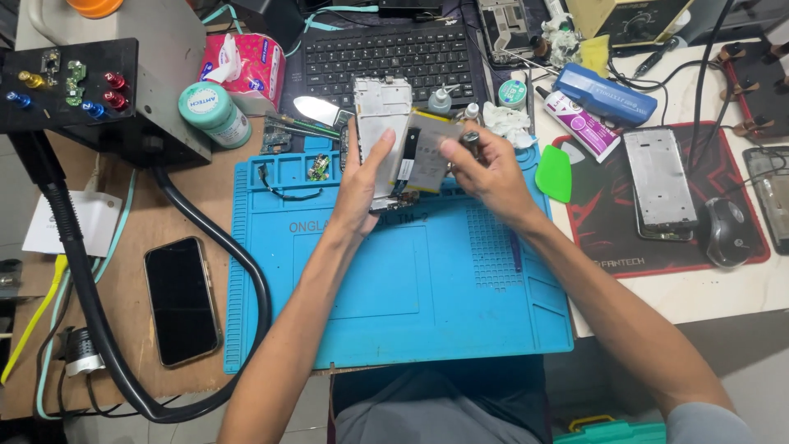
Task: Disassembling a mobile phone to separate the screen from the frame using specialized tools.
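an opened phone frame [380,123] is held upright above the blue repair mat [394,288], its long axis running away from the person. the left hand [362,185] is clasped around the frame's lower edge. a flat grey battery [429,156] lies tilted against the frame's right side, pinched by the right hand [491,173], which is nearer to it. a black phone [182,300] lies on the bench [123,279], well apart.

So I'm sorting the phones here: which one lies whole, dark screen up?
The black phone on the wooden desk, left of the blue mat; the others are bare frames.
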